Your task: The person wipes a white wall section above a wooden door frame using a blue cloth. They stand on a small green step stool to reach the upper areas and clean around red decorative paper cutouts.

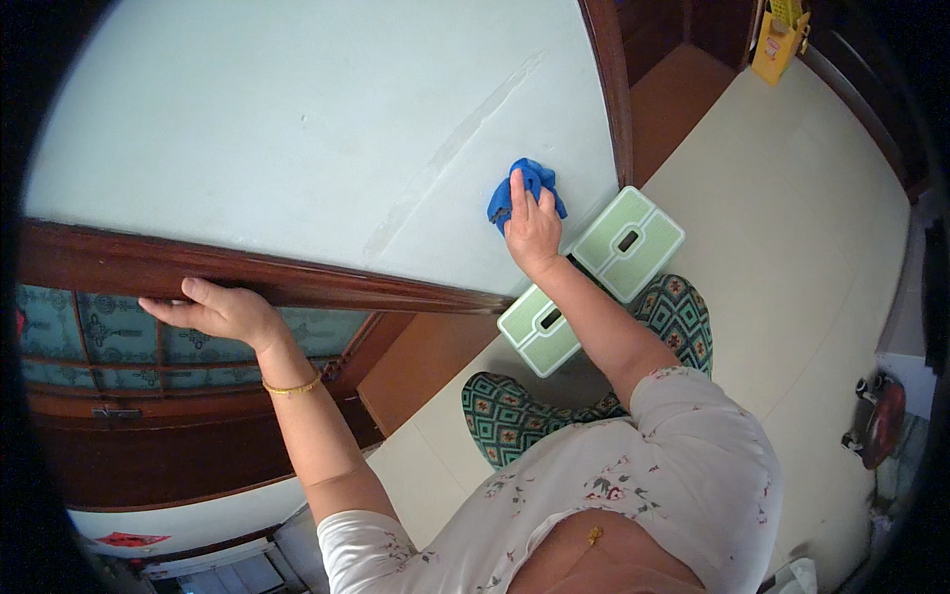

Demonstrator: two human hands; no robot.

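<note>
A crumpled blue cloth [545, 174] lies under my right hand [534, 226], which presses it against a white wall [260, 141]. My index finger stretches over the cloth and the other fingers are bent onto it. A long pale diagonal streak [460, 148] crosses the wall to the left of the cloth. Off to the left, my left hand [230, 312] rests against the dark wooden trim [119, 256] that edges the wall. Its thumb and fingers are apart, with the fingertips partly hidden at the trim's edge.
Two pale-green step surfaces with white rims, one nearer the right [653, 237] and one nearer the left [531, 338], stand below my right arm. A patterned glass panel [119, 334] lies beyond the trim. A yellow container [775, 56] stands on the tiled floor [801, 245].
</note>
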